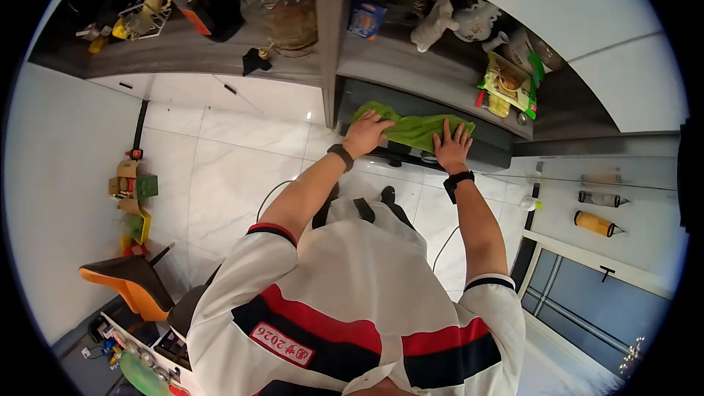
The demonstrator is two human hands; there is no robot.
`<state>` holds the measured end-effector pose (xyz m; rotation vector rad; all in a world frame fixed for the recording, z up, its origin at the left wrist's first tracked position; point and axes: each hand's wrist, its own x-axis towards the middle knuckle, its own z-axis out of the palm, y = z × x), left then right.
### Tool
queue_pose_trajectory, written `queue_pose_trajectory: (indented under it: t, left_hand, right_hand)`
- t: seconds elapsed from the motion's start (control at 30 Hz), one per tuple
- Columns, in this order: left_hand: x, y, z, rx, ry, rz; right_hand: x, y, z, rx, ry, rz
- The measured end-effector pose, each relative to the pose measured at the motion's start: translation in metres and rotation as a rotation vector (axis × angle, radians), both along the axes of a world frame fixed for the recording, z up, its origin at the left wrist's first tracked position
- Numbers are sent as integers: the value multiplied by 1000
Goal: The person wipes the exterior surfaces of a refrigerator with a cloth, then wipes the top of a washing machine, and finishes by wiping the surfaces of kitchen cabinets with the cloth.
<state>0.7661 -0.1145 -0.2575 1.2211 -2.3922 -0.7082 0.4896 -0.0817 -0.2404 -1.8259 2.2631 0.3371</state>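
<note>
The green cloth stretches along the dark ledge. The right hand lies on it, released, fingers spread. The left hand covers its left end, hiding some cloth; whether its grip is clenched, I cannot tell.

At the top of the frame, a divider stands between a left shelf and a right shelf. On the left shelf, a jar sits just beside the divider, a rack well apart at upper left. On the right shelf, a carton is nearest the divider, a vase further right, a packet near the right end. Below, at upper centre, a cloth lies on a ledge, under the left hand and right hand. A chair is at lower left, a door at lower right.
</note>
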Motion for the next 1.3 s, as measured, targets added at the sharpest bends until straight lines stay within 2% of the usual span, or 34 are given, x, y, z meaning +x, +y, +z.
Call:
queue_pose_trajectory:
  t: [0.2, 0.37, 0.47, 0.7, 0.9, 1.3]
  left_hand:
    - [56, 7, -1, -113, 47, 124]
    - [72, 11, -6, -177, 152, 139]
    - [67, 10, -13, -151, 165, 155]
    - [53, 11, 6, -77, 58, 83]
    - [18, 8, 6, -4, 39, 1]
    - [-77, 20, 8, -4, 61, -96]
  right_hand:
    - [71, -12, -23, -129, -36, 162]
    - [120, -12, -18, -246, -120, 348]
    - [131, -9, -19, -243, -196, 502]
    - [115, -5, -9, -287, -388, 579]
    - [74, 0, -12, -336, -426, 500]
    - [-62, 32, -21, -384, -274, 236]
